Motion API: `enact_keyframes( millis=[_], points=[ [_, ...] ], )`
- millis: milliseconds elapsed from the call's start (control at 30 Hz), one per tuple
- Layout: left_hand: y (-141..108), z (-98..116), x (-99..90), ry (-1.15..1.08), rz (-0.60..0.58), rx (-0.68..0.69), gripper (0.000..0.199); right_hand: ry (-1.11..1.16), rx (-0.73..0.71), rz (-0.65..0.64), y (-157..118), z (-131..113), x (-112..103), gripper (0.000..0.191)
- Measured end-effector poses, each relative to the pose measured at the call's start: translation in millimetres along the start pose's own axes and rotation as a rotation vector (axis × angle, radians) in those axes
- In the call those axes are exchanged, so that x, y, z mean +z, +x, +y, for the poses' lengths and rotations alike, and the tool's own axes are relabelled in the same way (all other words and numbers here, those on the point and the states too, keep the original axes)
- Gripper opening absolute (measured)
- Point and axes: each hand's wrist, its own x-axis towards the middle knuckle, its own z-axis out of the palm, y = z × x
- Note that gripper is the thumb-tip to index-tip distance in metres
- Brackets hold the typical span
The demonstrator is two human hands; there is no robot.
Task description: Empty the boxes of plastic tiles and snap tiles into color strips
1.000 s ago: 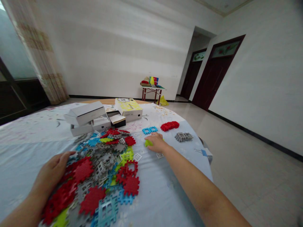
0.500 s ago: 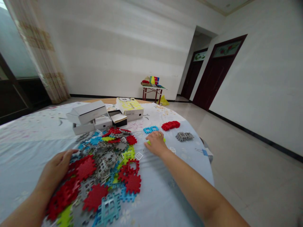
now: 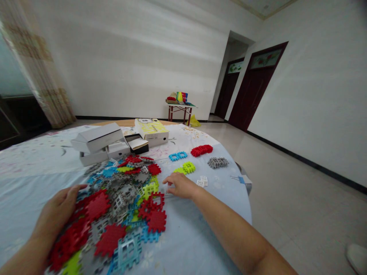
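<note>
My left hand (image 3: 59,208) rests at the left edge of a heap of interlocking plastic tiles, beside red tiles (image 3: 97,206), with its fingers stretched out and nothing seen in them. To the right of the heap, my right hand (image 3: 180,185) is low over the cloth. Its index finger and thumb are apart around a small white window-frame piece (image 3: 166,188); whether they touch it is hard to see. Just beyond that hand lie lime green tiles (image 3: 188,167). Two white frame pieces (image 3: 203,180) lie to its right. The heap also holds grey tiles (image 3: 123,191) and blue tiles (image 3: 127,250).
A red row of tiles (image 3: 202,150), a grey row (image 3: 218,162) and blue tiles (image 3: 177,156) lie farther right. White boxes (image 3: 99,139), a black box (image 3: 139,145) and a yellow-white box (image 3: 151,131) stand behind the heap. The round table's edge (image 3: 249,202) curves at right.
My right hand has left the lime green tiles and come back toward the heap, to the small white frame piece. My left hand stays beside the heap. The view has turned slightly right.
</note>
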Motion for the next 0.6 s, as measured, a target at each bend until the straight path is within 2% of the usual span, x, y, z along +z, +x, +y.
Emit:
enact_keyframes(
  millis=[133, 233, 300, 467, 600],
  points=[
    [-3.9, 8.7, -5.1, -0.060, -0.069, -0.075, 0.062, 0.209, 0.080, 0.101, -20.7, 15.6, -15.5, 0.016],
    [-5.0, 13.6, -7.6, -0.062, -0.092, -0.105, 0.061, 0.371, 0.161, 0.071, -38.8, 26.9, -26.5, 0.018],
    [-4.7, 13.6, -7.3, -0.064, -0.085, -0.108, 0.059, 0.403, 0.203, 0.071, -47.7, 34.5, -30.7, 0.019],
    [-3.1, 7.4, -3.7, -0.069, -0.066, -0.077, 0.060, 0.103, 0.378, 0.328, -60.1, 59.5, -30.7, 0.025],
    [-3.1, 6.2, -3.9, -0.055, -0.069, -0.105, 0.059, -0.086, 0.529, 0.342, -66.2, 80.7, -26.0, 0.030]
  ],
)
